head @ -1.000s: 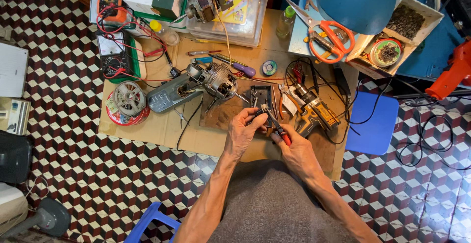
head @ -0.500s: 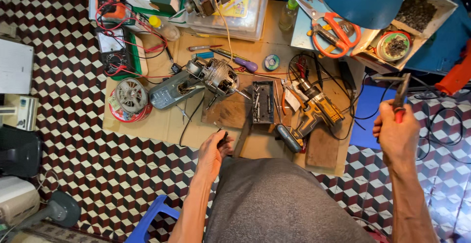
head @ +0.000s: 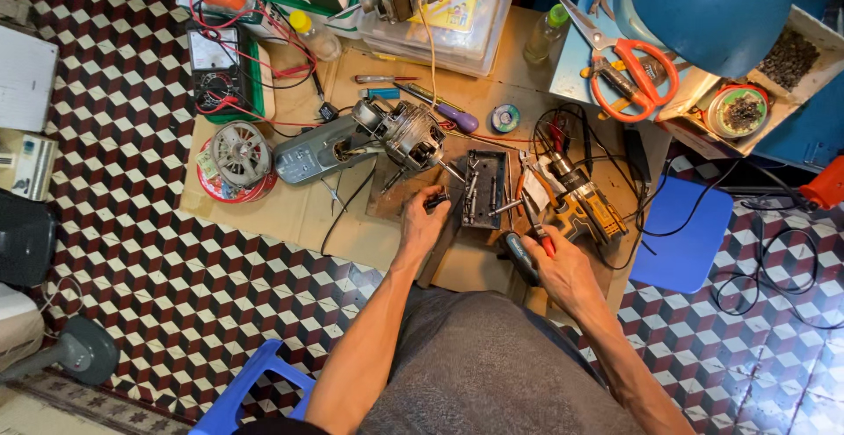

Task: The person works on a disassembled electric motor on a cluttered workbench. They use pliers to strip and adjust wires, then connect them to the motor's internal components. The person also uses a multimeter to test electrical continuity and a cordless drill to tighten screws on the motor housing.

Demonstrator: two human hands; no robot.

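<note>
Fingers of left hand (head: 424, 224) pinch a small black part (head: 437, 199); right hand (head: 556, 264) grips red-handled pliers (head: 538, 228).

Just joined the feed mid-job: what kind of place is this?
Probably a small electrical repair bench set up on a tiled floor: a bare motor, an analog multimeter with red leads, and a cordless drill lie on cardboard.

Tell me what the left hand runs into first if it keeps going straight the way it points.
The left hand, pinching a small dark part, points up the board. First in line is likely the grey motor, though height is hard to judge from above.
</note>
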